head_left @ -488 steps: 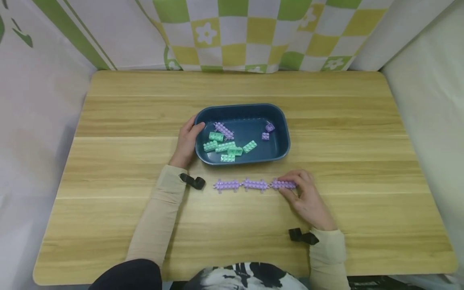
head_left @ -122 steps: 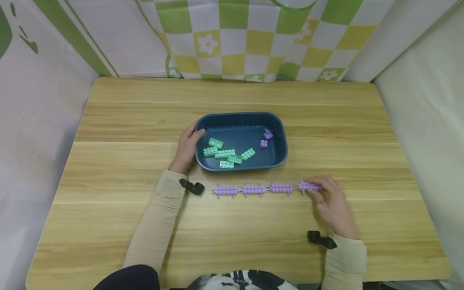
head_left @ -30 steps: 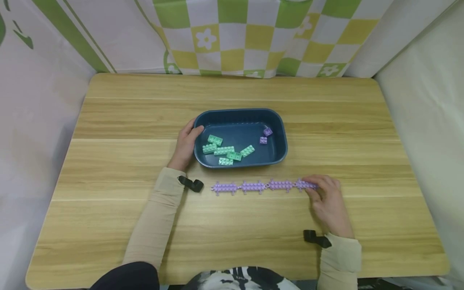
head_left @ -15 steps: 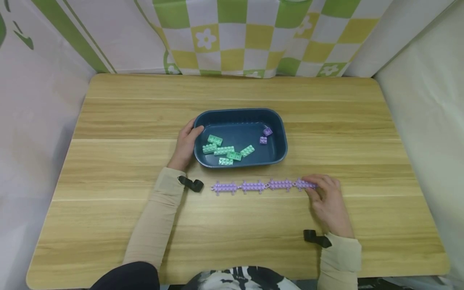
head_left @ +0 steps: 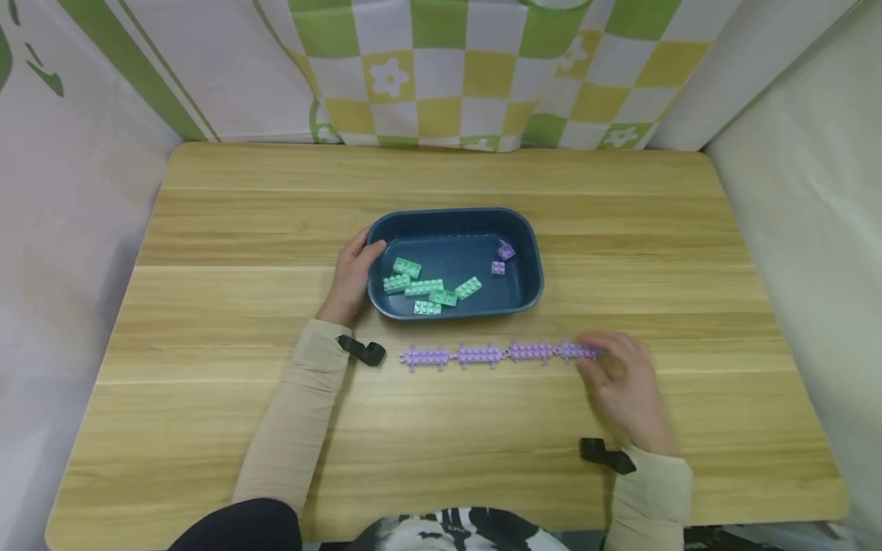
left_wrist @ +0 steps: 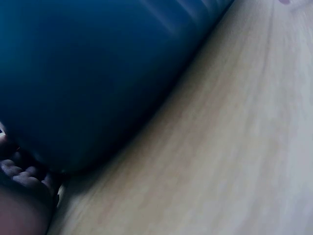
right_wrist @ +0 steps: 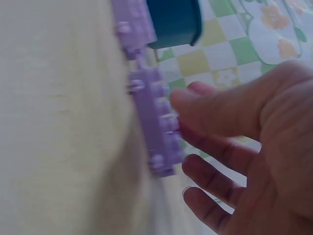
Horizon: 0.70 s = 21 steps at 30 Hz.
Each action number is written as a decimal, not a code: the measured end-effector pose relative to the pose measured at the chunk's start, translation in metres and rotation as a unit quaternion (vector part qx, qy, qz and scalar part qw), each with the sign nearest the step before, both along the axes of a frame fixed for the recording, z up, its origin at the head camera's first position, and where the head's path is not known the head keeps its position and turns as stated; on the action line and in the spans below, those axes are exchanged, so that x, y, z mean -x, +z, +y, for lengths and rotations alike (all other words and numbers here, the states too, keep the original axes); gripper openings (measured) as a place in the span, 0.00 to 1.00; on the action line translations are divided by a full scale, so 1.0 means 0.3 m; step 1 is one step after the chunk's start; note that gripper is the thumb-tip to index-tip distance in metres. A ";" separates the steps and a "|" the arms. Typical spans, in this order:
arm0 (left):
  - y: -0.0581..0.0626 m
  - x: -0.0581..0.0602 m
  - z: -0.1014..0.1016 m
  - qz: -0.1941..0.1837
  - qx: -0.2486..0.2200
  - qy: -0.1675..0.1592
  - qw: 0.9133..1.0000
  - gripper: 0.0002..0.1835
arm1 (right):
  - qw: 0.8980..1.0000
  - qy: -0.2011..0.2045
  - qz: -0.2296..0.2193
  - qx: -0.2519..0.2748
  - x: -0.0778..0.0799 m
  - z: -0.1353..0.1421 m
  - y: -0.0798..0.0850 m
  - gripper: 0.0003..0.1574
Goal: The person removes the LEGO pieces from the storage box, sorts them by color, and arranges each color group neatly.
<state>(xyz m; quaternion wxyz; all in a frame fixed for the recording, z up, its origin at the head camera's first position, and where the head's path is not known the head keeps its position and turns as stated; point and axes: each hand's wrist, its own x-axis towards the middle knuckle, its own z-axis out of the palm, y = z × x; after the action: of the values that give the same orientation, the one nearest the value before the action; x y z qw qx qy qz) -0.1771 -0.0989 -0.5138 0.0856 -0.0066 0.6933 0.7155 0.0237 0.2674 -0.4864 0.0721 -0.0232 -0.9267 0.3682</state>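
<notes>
My left hand [head_left: 350, 279] grips the left end of a dark blue plastic tub [head_left: 455, 249], thumb over its rim. In the left wrist view the tub's wall [left_wrist: 98, 73] fills the upper left, and curled fingers [left_wrist: 27, 176] show at its corner. A chain of several purple studded toy bricks [head_left: 480, 354] lies in front of the tub, linked end to end. At its right end is the last purple brick [right_wrist: 154, 122]. My right hand [head_left: 627, 386] hovers around that end; in the right wrist view its thumb and fingers are spread beside the brick, not closed on it.
Inside the tub several green studded bricks [head_left: 423, 288] lie at the left and two small purple bricks [head_left: 498, 268] at the right. The wooden table [head_left: 241, 207] ends at a checked curtain [head_left: 441, 84] behind. Dark straps [head_left: 361, 350] sit at both wrists.
The purple brick that lay in the tub was taken out by my right hand and joined to the chain's right end. Just now that hand loosens and shifts slightly right. My left hand stays put.
</notes>
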 end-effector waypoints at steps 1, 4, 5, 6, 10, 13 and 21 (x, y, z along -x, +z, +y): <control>-0.001 0.000 0.000 -0.001 0.000 -0.001 1.000 0.25 | 1.000 -0.003 0.004 0.002 0.000 0.005 0.009 0.19; -0.002 0.001 -0.001 -0.004 -0.001 -0.004 1.000 0.25 | 1.000 -0.013 0.022 0.004 0.014 0.015 0.042 0.18; -0.003 0.000 -0.001 -0.004 -0.002 -0.005 1.000 0.25 | 1.000 -0.017 0.025 0.004 0.022 0.016 0.056 0.18; -0.004 0.001 -0.001 -0.004 -0.003 -0.006 1.000 0.25 | 0.999 -0.021 0.026 0.002 0.030 0.013 0.070 0.17; -0.002 0.004 -0.001 -0.002 -0.003 -0.007 1.000 0.25 | 0.999 -0.007 0.053 0.007 0.082 -0.025 0.121 0.17; -0.002 0.006 0.001 0.002 -0.004 -0.008 1.000 0.25 | 0.997 0.020 0.071 0.016 0.127 -0.073 0.148 0.16; 0.002 0.000 -0.002 0.005 0.011 -0.006 1.000 0.25 | 0.993 0.072 0.090 -0.007 0.254 -0.187 0.178 0.18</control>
<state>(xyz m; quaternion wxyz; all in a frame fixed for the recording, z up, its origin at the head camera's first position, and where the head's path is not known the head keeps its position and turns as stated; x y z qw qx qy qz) -0.1771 -0.0994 -0.5134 0.0861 -0.0004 0.7017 0.7073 -0.0525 0.2112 -0.4329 0.1288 0.0770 -0.9183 0.3663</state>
